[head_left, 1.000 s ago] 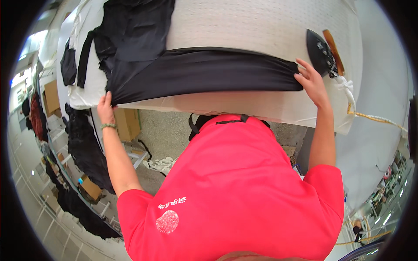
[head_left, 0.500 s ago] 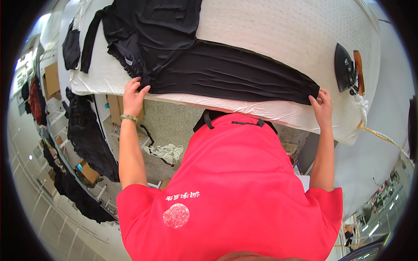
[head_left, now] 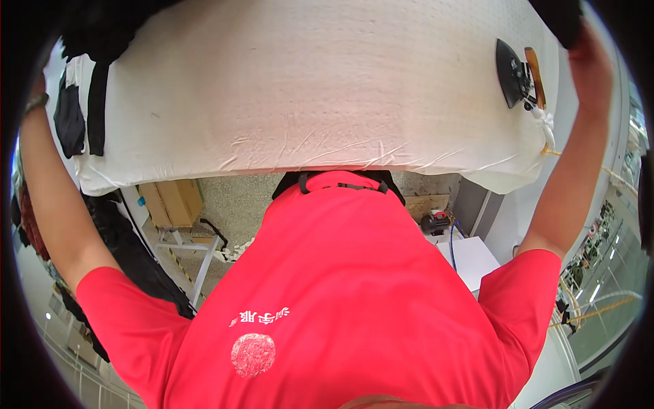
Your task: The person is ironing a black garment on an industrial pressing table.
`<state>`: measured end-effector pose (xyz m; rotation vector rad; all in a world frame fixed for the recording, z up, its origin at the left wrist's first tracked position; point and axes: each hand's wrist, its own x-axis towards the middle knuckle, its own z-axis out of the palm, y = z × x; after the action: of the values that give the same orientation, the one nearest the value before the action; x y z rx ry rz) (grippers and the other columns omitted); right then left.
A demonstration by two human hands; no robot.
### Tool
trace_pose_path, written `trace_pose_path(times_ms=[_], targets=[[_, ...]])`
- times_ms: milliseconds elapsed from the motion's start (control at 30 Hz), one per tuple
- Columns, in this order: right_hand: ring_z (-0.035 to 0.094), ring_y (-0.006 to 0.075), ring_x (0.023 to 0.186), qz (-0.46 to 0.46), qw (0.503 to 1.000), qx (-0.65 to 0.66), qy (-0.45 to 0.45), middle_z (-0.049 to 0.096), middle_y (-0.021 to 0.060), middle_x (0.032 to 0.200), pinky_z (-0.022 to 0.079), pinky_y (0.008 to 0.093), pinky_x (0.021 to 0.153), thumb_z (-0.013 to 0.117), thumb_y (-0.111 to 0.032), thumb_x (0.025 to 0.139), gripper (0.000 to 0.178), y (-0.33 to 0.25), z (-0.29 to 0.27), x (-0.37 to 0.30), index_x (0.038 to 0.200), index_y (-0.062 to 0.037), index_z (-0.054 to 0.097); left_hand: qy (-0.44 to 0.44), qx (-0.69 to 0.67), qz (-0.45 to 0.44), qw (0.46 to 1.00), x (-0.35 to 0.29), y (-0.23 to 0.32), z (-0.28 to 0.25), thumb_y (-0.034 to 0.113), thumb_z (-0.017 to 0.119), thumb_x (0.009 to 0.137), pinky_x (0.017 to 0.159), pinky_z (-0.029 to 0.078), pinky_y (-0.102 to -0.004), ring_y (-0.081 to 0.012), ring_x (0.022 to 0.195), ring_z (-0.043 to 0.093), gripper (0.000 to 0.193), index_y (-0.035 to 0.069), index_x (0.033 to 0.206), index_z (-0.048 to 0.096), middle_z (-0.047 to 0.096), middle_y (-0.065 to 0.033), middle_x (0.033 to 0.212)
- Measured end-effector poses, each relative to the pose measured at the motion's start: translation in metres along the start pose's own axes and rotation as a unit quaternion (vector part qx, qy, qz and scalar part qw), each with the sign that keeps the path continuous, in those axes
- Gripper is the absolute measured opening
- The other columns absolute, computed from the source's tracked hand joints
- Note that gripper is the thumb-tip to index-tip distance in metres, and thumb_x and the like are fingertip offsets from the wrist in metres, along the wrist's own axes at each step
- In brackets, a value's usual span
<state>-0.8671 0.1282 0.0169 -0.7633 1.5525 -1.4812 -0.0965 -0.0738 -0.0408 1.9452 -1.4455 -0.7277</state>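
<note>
Black cloth of a long-sleeved garment (head_left: 102,31) is raised at the upper left rim. At the upper right, my right hand (head_left: 587,61) is closed on a black cloth end (head_left: 558,20), held up beyond the table's right side. My left hand (head_left: 39,85) is lifted at the far left rim, beside the raised cloth. Its fingers are lost in the dark border, so their grip does not show. Between my arms lies the padded ironing table (head_left: 306,102), its pale cover creased along the near edge. An iron (head_left: 507,73) with a wooden handle rests there on the right.
A narrow black cloth strip (head_left: 97,112) and another black cloth piece (head_left: 70,116) lie at the table's left end. Dark garments (head_left: 129,238) hang at the left. Below the table are a cardboard box (head_left: 178,202) and a white box (head_left: 477,262). A yellowish cord (head_left: 550,150) trails from the iron.
The black garment has been lifted off the middle of the table. Both my hands have risen and spread apart, from the near table edge to the upper left and upper right rims.
</note>
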Motion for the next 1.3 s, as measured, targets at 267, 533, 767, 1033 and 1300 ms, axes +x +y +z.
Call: trace_pose_path(times_ms=[267,533,767,1033,1300], targets=[[0.055,0.0058,0.083,0.314,0.846,-0.411,-0.126,0.065,-0.0013,0.101,0.043,0.0238,0.073,0.072,-0.036,0.092,0.063,0.134,-0.098,-0.069,0.142,-0.0016,0.055,-0.139,0.145,-0.042,0.979,-0.232,-0.099,0.123,0.043,0.068,0.094,0.076,0.047,-0.0367,-0.0216,0.080,0.061,0.049,-0.005,0.101,0.069,0.068,-0.0159,0.085],[0.054,0.0037,0.082,0.299,0.875,-0.380,-0.043,0.065,-0.0034,0.102,0.042,0.0232,0.072,0.069,-0.031,0.094,0.063,0.166,-0.118,-0.104,0.146,-0.0010,0.051,-0.078,0.115,-0.017,0.990,-0.318,-0.114,0.124,0.034,0.068,0.097,0.072,0.047,-0.0349,-0.0190,0.073,0.057,0.039,-0.005,0.096,0.065,0.067,-0.0139,0.081],[0.051,0.0026,0.077,0.298,0.884,-0.354,-0.067,0.063,-0.0070,0.094,0.039,0.0222,0.066,0.067,-0.027,0.094,0.048,0.170,-0.142,-0.127,0.135,-0.0042,0.061,-0.057,0.123,0.003,0.991,-0.345,-0.107,0.123,0.033,0.067,0.098,0.072,0.048,-0.0359,-0.0236,0.072,0.057,0.037,-0.003,0.097,0.065,0.066,-0.0157,0.081],[0.056,0.0056,0.081,0.268,0.884,-0.344,-0.165,0.062,-0.0072,0.089,0.045,0.0237,0.069,0.068,-0.029,0.093,0.030,0.210,-0.146,-0.135,0.113,-0.0070,0.071,-0.110,0.190,0.012,0.976,-0.343,-0.130,0.134,0.033,0.068,0.097,0.083,0.049,-0.0376,-0.0281,0.089,0.063,0.040,-0.002,0.115,0.062,0.067,-0.0177,0.098],[0.072,0.0207,0.087,0.072,0.852,-0.515,0.053,0.074,0.0073,0.096,0.054,0.0320,0.076,0.070,-0.030,0.093,0.025,0.208,-0.125,-0.134,0.100,-0.0061,0.072,-0.104,0.240,0.295,0.919,-0.305,-0.009,0.184,0.013,0.069,0.093,0.099,0.048,-0.0388,-0.0294,0.120,0.061,0.043,0.006,0.133,0.059,0.064,-0.0135,0.127]])
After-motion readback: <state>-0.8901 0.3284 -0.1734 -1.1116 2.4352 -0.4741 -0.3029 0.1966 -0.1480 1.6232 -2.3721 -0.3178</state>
